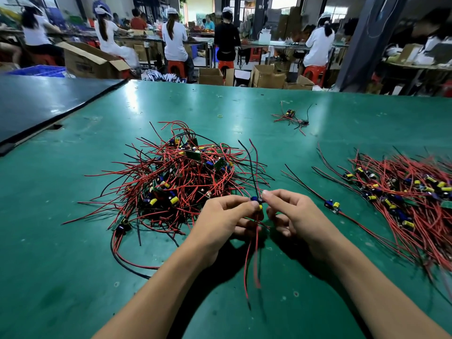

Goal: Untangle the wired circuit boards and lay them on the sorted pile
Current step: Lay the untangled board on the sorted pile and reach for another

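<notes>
Circuit board (256, 201) pinched by left hand (227, 216) and right hand (291, 214), its wires (247, 261) running far-to-near.

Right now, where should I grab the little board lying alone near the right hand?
Probably pinch the small dark circuit board with the yellow capacitor by its long edges, from straight above. It lies flat, parts up; red and black wires leave both ends, so the sides are free.

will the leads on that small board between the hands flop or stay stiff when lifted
Probably floppy: thin red leads droop from the small wired circuit board below the left hand and right hand. Likely light, since fingertips alone pinch it.
</notes>
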Action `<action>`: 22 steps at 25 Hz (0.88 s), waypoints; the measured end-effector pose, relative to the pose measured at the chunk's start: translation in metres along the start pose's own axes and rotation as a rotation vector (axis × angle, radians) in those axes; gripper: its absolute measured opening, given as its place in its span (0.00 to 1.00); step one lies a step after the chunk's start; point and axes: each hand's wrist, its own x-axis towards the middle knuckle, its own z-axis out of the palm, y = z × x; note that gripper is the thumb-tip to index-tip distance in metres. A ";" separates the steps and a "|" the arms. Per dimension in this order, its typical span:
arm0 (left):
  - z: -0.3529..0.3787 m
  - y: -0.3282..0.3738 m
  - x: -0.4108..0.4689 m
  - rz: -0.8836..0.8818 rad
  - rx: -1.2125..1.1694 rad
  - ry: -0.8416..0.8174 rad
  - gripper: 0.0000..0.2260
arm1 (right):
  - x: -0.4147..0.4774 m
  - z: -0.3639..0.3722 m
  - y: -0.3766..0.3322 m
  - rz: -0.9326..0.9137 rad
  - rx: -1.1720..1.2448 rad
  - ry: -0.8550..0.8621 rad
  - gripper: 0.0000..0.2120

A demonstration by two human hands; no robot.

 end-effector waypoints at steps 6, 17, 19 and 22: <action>0.000 -0.004 0.000 0.022 0.119 -0.099 0.06 | -0.002 0.006 0.003 -0.026 0.023 0.144 0.10; 0.005 -0.007 0.001 0.070 0.133 -0.050 0.04 | 0.002 0.016 0.010 -0.015 0.181 0.111 0.12; 0.005 -0.009 0.002 0.082 0.123 -0.012 0.05 | -0.001 0.018 0.012 -0.030 0.177 0.047 0.10; 0.005 -0.011 0.002 0.078 0.176 -0.014 0.04 | -0.002 0.018 0.013 -0.052 0.066 0.020 0.10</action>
